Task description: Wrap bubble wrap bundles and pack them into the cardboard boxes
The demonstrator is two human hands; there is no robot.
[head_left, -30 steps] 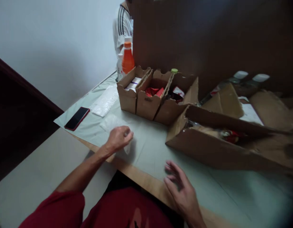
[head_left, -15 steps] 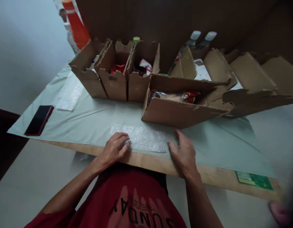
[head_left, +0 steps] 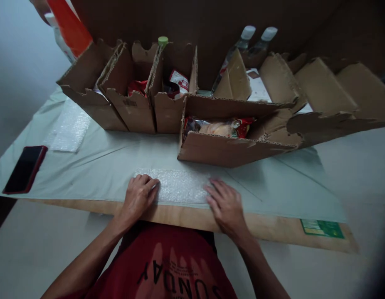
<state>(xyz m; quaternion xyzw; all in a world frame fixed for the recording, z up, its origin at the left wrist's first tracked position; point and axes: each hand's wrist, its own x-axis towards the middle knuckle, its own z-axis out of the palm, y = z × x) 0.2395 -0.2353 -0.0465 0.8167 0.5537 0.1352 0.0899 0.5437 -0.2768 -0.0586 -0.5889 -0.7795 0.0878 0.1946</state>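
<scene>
1. The person is leaning over the worktop (head_left: 273,232), both hands lying flat on a sheet of bubble wrap (head_left: 180,189) spread on the pale cloth (head_left: 117,160) near the front edge.
2. The left hand (head_left: 138,198) is pressing down on the sheet's left end, fingers loosely curled, gripping nothing. The right hand (head_left: 225,205) is resting palm-down on the right end, fingers spread, likewise pinching nothing.
3. The sheet is looking very light, soft and floppy; I judge it will be sagging if lifted by one end and sliding easily over the smooth cloth. The bubbles will be popping under hard pressure, though nothing breakable is in it.
4. Best hold, by my reading: the two short ends or the near corners, pinched between thumb and fingers, one hand each.
5. Just behind it a long cardboard box (head_left: 230,145) is sitting with packets inside; three smaller cardboard boxes (head_left: 130,112) are standing to its left.
6. A second piece of bubble wrap (head_left: 69,131) and a dark phone (head_left: 24,168) are lying well off to the left.
</scene>
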